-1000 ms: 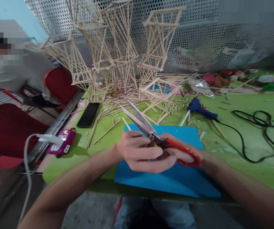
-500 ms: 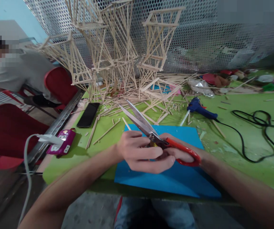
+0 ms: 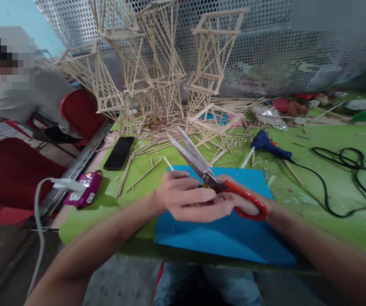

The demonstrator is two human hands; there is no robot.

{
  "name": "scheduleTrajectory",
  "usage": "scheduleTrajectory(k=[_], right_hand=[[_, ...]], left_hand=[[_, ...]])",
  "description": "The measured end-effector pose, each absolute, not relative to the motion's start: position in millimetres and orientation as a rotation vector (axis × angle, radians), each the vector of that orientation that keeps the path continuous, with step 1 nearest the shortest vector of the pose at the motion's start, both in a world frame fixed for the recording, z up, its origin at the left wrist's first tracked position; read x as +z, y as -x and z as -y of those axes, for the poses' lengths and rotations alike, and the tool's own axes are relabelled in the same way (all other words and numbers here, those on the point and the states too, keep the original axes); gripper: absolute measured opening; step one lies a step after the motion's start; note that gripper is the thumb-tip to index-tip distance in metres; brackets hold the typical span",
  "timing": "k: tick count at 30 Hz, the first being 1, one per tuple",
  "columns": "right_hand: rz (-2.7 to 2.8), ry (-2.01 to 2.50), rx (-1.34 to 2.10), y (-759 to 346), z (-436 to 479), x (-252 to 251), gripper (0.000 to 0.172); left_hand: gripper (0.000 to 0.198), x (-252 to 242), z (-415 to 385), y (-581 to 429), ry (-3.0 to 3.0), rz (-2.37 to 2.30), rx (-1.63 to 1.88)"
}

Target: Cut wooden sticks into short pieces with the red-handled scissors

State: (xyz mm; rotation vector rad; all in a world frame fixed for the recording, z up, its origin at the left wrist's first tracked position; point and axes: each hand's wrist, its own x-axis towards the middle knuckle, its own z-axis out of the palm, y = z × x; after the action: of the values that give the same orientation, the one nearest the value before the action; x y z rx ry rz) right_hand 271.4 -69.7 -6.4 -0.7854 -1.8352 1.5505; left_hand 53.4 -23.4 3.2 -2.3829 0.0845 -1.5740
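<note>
Red-handled scissors point up and to the left, their blades slightly apart. My right hand is closed on them at the handles, its fingers mostly hidden behind my left hand. Across the front of the pivot, my left hand has its fingers bent inward and its fingertips close to my right hand. Whatever lies inside those left fingers is hidden; a small yellow bit shows by the pivot. Below both hands is a blue sheet on the green table. A thin wooden stick shows just beyond my left knuckles.
Tall stick frameworks stand at the back among loose wooden sticks. A blue glue gun with a black cord lies right. At left are a phone, a purple power adapter, red chairs and a seated person.
The scissors have shifted a little right, and their blades have turned slightly more upright. My left hand's fingers have risen slightly. The things on the table stay in place.
</note>
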Motion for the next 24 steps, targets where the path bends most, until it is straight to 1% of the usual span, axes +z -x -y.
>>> scheduleTrajectory(k=[2, 4, 6, 10, 12, 15, 18, 24], right_hand=[[1.776, 0.699, 1.632, -269.7, 67.4, -4.2, 0.029], [1.731, 0.658, 1.615, -267.1, 66.3, -1.2, 0.033], [1.712, 0.726, 1.445, -264.2, 67.4, 2.4, 0.033], [1.648, 1.029, 0.849, -263.2, 71.8, 8.8, 0.027], [1.649, 1.112, 0.581, -267.6, 70.7, 10.7, 0.024], [1.747, 1.110, 0.291, -277.6, 63.3, 12.2, 0.032], [1.859, 1.095, 0.147, -284.9, 54.0, 11.5, 0.035], [1.969, 1.029, 0.028, -290.3, 43.2, 3.1, 0.036]], left_hand=[[0.030, 6.1, 23.6, -52.0, 2.410, -0.090, -1.639], [0.036, 7.4, 24.9, -51.4, 2.431, -0.045, -1.742], [0.037, 7.1, 26.8, -51.7, 2.467, 0.063, -1.851], [0.032, 4.4, 28.4, -52.7, 2.527, 0.228, -1.936], [0.029, 3.9, 27.6, -52.2, 2.542, 0.312, -1.953], [0.025, 4.7, 25.0, -50.7, 2.529, 0.387, -1.968], [0.022, 5.4, 22.2, -49.5, 2.500, 0.395, -1.957], [0.017, 4.1, 19.8, -48.4, 2.459, 0.372, -1.929]])
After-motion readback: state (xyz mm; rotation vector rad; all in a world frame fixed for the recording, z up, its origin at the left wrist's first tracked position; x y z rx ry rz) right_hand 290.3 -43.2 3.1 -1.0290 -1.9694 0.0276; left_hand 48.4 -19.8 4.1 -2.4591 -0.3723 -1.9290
